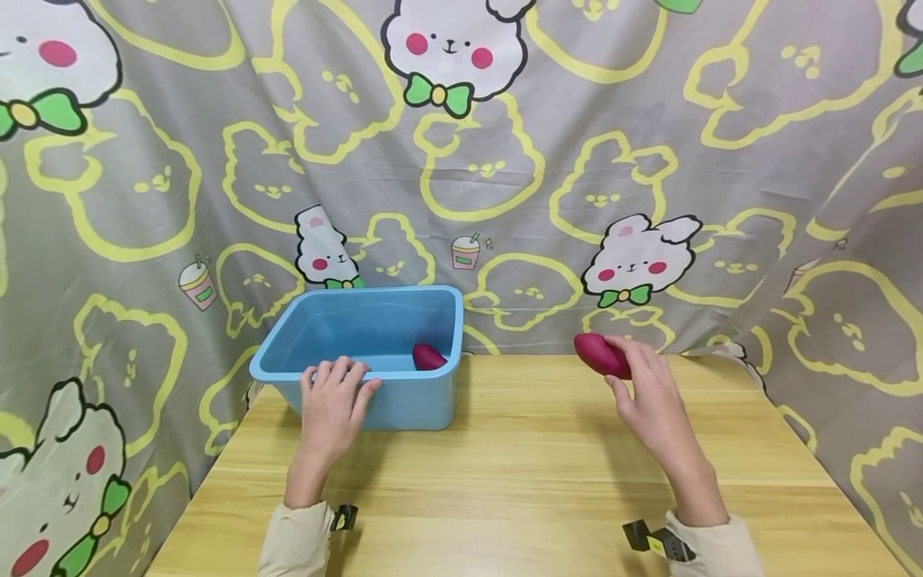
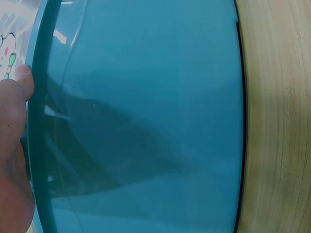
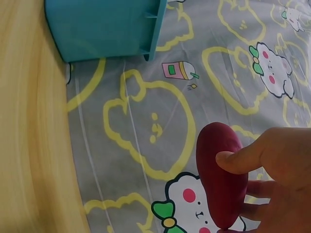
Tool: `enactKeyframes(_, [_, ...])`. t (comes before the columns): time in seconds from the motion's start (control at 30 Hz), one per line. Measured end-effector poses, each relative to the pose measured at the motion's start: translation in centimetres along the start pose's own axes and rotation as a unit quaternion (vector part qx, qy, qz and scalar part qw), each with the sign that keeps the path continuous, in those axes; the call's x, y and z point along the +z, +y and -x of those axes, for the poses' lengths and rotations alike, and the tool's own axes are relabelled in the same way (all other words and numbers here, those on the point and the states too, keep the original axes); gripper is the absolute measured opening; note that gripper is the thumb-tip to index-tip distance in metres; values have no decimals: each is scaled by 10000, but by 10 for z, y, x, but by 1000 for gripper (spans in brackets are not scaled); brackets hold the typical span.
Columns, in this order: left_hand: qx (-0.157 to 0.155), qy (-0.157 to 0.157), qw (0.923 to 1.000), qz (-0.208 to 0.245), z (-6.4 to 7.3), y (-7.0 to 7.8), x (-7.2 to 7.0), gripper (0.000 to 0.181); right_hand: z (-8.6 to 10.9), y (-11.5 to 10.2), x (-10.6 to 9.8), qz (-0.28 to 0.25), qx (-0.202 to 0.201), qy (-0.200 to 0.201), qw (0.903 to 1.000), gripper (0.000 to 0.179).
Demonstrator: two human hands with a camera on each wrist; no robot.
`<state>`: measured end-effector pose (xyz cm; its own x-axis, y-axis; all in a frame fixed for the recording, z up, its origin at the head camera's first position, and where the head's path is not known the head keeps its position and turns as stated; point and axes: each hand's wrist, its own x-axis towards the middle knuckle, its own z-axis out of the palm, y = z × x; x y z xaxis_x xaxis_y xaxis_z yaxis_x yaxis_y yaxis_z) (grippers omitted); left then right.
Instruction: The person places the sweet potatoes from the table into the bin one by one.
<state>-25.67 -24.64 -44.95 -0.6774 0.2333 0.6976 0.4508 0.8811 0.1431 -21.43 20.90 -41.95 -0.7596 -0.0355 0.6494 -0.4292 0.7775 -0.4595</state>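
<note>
My right hand (image 1: 652, 393) holds a purple-red sweet potato (image 1: 601, 355) in the air above the back right of the table. Its thumb lies on one side of the sweet potato (image 3: 221, 179) and its fingers are on the other, as the right wrist view shows. The fingers of my left hand (image 1: 333, 409) hook over the near rim of a blue plastic bin (image 1: 411, 401). Inside that bin, by its right wall, lies a second purple-red piece (image 1: 429, 357), partly hidden by the rim. The bin's smooth blue wall (image 2: 146, 145) fills most of the left wrist view.
The bin stands at the back left of a light wooden table (image 1: 534, 481). Behind the table and along both sides hangs a grey curtain (image 1: 519, 200) with cartoon rabbit prints. Straps with small black devices are on both wrists.
</note>
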Motion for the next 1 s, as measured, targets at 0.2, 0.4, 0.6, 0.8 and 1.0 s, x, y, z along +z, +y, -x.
enactKeyframes(0.2, [13, -3, 10000, -4, -2, 1, 0, 23, 0, -5, 3, -28, -24, -46, 10000, 62])
enactKeyframes(0.4, [-6, -12, 10000, -3, 0, 0, -1, 23, 0, -9, 9, -47, -87, -116, 9999, 63])
enactKeyframes(0.6, [60, 35, 10000, -4, 1, -1, 0, 25, 3, -12, 14, -85, -134, -167, 9997, 63])
enactKeyframes(0.8, [94, 94, 9999, -4, 1, -1, 1, 27, 3, -16, 21, -83, -230, -251, 9994, 62])
enactKeyframes(1.0, [57, 29, 10000, -14, 0, 0, 0, 25, 3, -19, 26, -83, -211, -341, 9992, 61])
